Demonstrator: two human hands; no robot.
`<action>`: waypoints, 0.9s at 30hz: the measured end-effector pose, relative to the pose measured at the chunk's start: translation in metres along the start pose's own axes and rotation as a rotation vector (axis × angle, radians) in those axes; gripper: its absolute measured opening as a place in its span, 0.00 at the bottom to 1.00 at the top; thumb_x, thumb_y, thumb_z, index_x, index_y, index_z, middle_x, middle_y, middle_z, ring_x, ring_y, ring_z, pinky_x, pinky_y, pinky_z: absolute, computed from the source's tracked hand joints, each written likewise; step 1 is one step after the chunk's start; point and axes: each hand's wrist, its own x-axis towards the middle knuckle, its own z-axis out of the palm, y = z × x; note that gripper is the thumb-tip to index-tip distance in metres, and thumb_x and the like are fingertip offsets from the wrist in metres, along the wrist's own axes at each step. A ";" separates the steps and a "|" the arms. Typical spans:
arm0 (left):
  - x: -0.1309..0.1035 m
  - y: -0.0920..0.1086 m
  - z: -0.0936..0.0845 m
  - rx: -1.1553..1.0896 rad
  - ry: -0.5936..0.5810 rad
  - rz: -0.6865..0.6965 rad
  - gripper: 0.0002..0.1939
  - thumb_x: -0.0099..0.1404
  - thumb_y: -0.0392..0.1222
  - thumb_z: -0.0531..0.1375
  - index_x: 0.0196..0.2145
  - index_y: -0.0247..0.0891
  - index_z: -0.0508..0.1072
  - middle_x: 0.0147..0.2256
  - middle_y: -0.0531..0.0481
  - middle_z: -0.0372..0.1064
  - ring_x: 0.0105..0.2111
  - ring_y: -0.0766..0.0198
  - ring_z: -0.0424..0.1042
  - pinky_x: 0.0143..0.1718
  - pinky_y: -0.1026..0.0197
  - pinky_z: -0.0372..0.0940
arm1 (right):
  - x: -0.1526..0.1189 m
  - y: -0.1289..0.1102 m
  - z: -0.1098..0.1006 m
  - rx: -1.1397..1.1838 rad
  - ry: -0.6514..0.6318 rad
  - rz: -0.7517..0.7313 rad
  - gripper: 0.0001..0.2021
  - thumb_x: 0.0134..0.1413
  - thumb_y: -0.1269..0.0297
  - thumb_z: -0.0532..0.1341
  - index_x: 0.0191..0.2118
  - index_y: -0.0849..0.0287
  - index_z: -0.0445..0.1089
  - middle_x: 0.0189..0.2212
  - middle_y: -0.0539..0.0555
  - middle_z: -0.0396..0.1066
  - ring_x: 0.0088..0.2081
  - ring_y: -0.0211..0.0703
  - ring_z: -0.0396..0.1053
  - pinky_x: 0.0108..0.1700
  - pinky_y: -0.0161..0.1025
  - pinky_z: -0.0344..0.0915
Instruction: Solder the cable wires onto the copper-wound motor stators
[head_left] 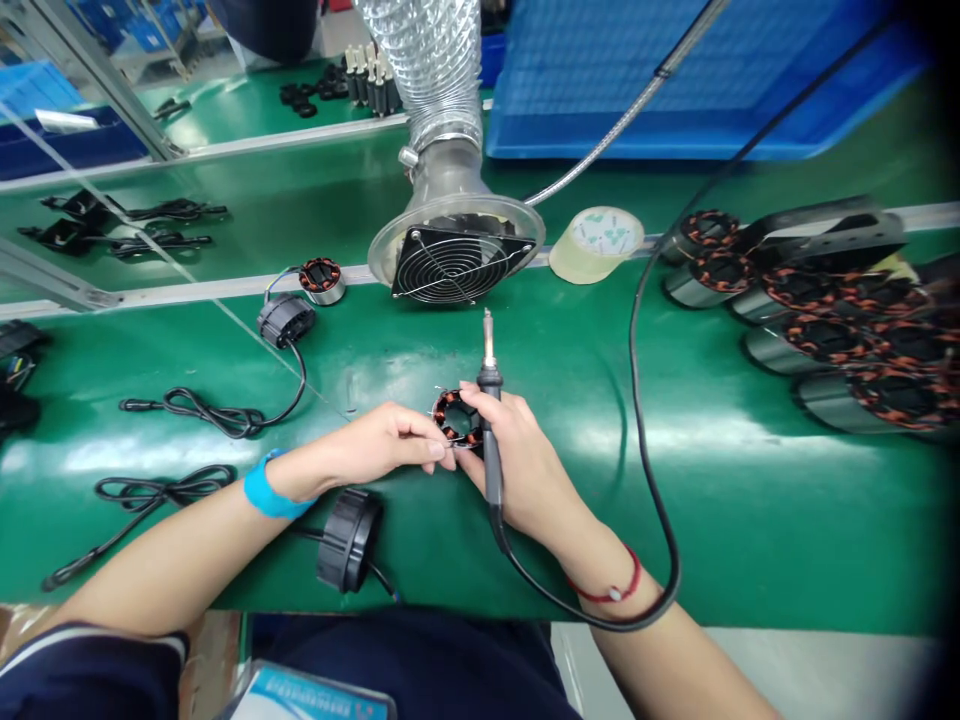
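Between my two hands is a motor stator (448, 408), a ring with copper windings, held just above the green bench. My left hand (409, 440) pinches its lower left edge with thumb and finger. The fingers of my right hand (517, 455) grip the ring's right side. That same hand also carries a soldering iron (491, 455), its tip pointing away from me and its black cable looping over my right wrist. Close to my left wrist, a black round motor cap (349, 540) with wires lies on its side.
A fume extractor (454, 262) hangs ahead. Right of it are a tape roll (598, 245) and several more stators (825, 340). A blue crate (675, 80) stands behind. On the left lie a wired cap (286, 320), another stator (322, 283) and coiled cables (217, 412).
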 end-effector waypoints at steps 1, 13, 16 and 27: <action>0.001 0.001 0.000 -0.013 0.002 0.008 0.13 0.64 0.46 0.58 0.31 0.34 0.77 0.27 0.50 0.71 0.31 0.66 0.67 0.37 0.64 0.61 | 0.000 0.000 -0.001 0.012 -0.007 -0.006 0.27 0.60 0.67 0.59 0.62 0.51 0.53 0.56 0.62 0.67 0.52 0.57 0.67 0.51 0.60 0.69; -0.104 0.025 0.008 1.002 -0.159 0.080 0.28 0.61 0.58 0.62 0.57 0.48 0.69 0.49 0.45 0.68 0.36 0.59 0.73 0.36 0.59 0.64 | 0.000 0.005 -0.030 0.094 -0.085 0.085 0.37 0.50 0.78 0.54 0.66 0.51 0.48 0.62 0.60 0.60 0.63 0.54 0.58 0.62 0.59 0.60; -0.101 0.015 0.008 1.078 -0.077 0.139 0.17 0.66 0.52 0.56 0.48 0.43 0.75 0.43 0.44 0.68 0.34 0.58 0.72 0.33 0.58 0.63 | 0.001 0.006 -0.028 0.095 -0.073 0.076 0.38 0.44 0.80 0.52 0.64 0.52 0.51 0.59 0.59 0.62 0.62 0.53 0.60 0.60 0.57 0.62; -0.049 -0.012 -0.051 0.541 0.145 0.105 0.19 0.70 0.47 0.50 0.31 0.35 0.74 0.34 0.48 0.67 0.37 0.63 0.68 0.44 0.61 0.62 | -0.015 -0.031 -0.032 0.173 0.024 -0.019 0.25 0.57 0.75 0.57 0.59 0.51 0.57 0.49 0.56 0.73 0.50 0.46 0.72 0.53 0.47 0.68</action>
